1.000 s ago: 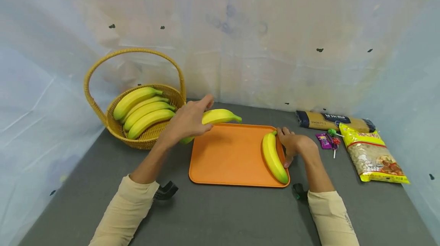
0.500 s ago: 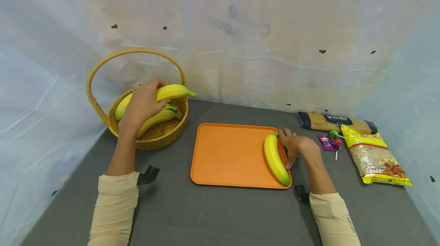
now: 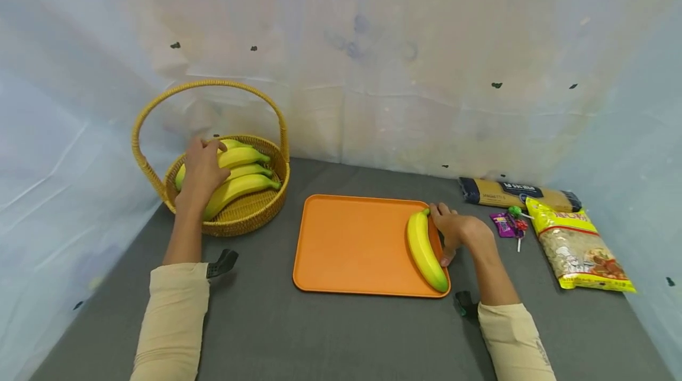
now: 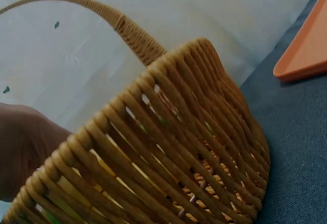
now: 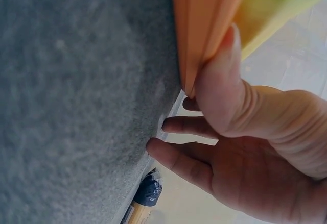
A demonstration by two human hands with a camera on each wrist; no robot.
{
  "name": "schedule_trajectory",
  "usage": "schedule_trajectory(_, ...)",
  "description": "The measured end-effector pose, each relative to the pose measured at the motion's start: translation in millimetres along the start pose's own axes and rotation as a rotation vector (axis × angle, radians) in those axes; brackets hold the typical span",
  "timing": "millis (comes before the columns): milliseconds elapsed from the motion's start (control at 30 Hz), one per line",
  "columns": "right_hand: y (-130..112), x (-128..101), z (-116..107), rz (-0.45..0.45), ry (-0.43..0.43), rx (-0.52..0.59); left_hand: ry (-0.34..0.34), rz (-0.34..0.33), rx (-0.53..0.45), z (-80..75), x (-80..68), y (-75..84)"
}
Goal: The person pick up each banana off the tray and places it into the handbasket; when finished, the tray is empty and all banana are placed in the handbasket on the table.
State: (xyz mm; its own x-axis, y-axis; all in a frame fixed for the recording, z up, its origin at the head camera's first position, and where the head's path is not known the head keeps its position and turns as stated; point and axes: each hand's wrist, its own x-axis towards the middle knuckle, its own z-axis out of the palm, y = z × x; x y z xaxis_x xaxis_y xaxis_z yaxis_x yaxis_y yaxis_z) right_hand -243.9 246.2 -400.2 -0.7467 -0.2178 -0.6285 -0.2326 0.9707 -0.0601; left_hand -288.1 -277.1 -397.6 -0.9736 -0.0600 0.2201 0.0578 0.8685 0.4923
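In the head view my left hand point(image 3: 201, 171) reaches into a wicker basket point(image 3: 245, 227) at the left, with its thumb and fingers around a yellow banana point(image 3: 242, 157). Several other bananas point(image 3: 240, 190) lie side by side in that basket. The basket's woven wall point(image 4: 204, 132) hides most of the hand in the left wrist view. My right hand point(image 3: 455, 230) rests against the right edge of an orange tray point(image 3: 346, 245), its thumb point(image 5: 222, 86) touching the rim and its other fingers extended. A single banana point(image 3: 424, 251) lies along that tray's right side, beside the hand.
At the right lie a spaghetti pack point(image 3: 519, 193), a purple candy packet point(image 3: 502, 225), two lollipops point(image 3: 520, 225) and a yellow food bag point(image 3: 583, 248). The basket's tall handle point(image 3: 213, 83) arches over its opening. Pale sheeting point(image 3: 373, 103) stands behind the grey table point(image 3: 341, 333).
My left hand has carried a banana from beside the tray's left edge leftward and lowered it among the others in the basket. The right hand stays at the tray edge.
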Motion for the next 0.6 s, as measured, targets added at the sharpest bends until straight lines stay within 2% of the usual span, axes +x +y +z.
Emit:
schedule_trajectory(133, -1, 1, 0, 0.002, -0.005, 0.007, -0.013, -0.008, 0.050, -0.8, 1.0, -5.7)
schedule_trajectory(400, 0, 3, -3, -0.003, 0.004, 0.011, -0.064, -0.013, 0.107, -10.6, 0.6, 0.2)
schedule_trajectory(500, 0, 3, -3, 0.006, -0.005, 0.027, -0.085, 0.006, 0.140, -11.7, -0.6, 11.3)
schedule_trajectory(600, 0, 3, -3, 0.013, -0.014, 0.029, -0.039, 0.068, 0.144, -8.5, -4.1, 31.4)
